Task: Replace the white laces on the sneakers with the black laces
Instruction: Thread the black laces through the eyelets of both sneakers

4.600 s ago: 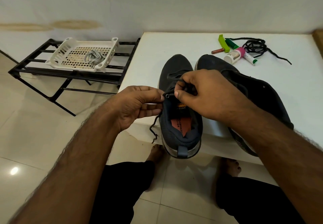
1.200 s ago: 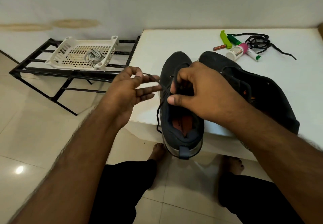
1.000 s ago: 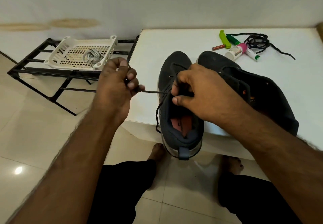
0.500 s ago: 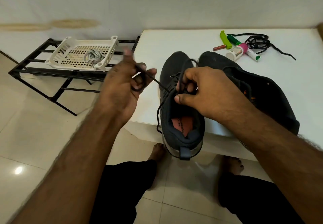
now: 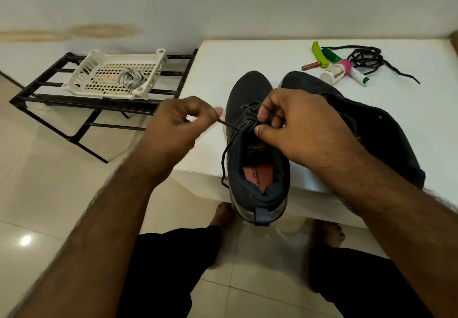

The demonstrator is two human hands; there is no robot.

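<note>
1. Step in hand, as I judge it: lacing the near sneaker (image 5: 250,129) with a black lace (image 5: 229,144). The sneaker lies on the white table (image 5: 247,55), heel overhanging the front edge.
2. My left hand (image 5: 178,124) pinches the lace end, fingers curled; the lace runs taut from there to the upper eyelets.
3. My right hand (image 5: 297,122) grips the lace at the tongue, thumb and fingers closed on it. A free length hangs down the sneaker's left side.
4. Next move, I judge: draw slack through, then tie or thread the last eyelet.
5. Second sneaker (image 5: 359,124) lies just beside, right. Its lacing I cannot tell.
6. Spare black lace (image 5: 366,57) is coiled at the table's far right, near small tubes (image 5: 334,69).
7. White laces (image 5: 131,79) sit in a white basket (image 5: 81,74) on a black rack (image 5: 32,94). Tiled floor, pale wall.
</note>
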